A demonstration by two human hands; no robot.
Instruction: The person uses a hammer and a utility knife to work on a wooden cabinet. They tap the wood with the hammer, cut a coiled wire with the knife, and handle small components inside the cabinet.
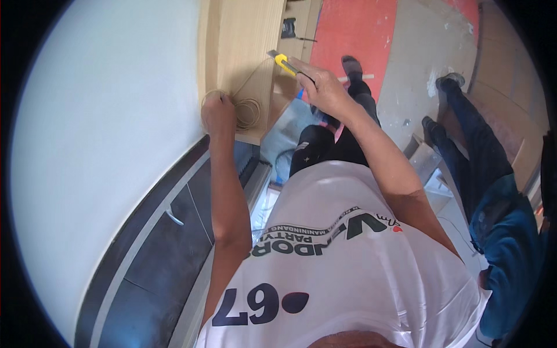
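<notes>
My right hand (328, 90) is closed around a yellow utility knife (284, 62) with its blade out, pointing toward the upper left. The blade tip is over the right edge of a pale wooden board (243, 35). My left hand (219, 115) is closed on a thin beige strip near the wall, its fingertips partly hidden. A loose coil of the beige strip (248, 113) lies on the board just right of that hand. One length of it runs up and right toward the knife blade.
A white wall (110, 116) rises on the left, above dark cabinet fronts (168, 255) with a handle. A small black device (288, 28) lies beyond the board. Red and grey sheets (354, 35) cover the floor. Another person (484, 145) in dark trousers stands at the right.
</notes>
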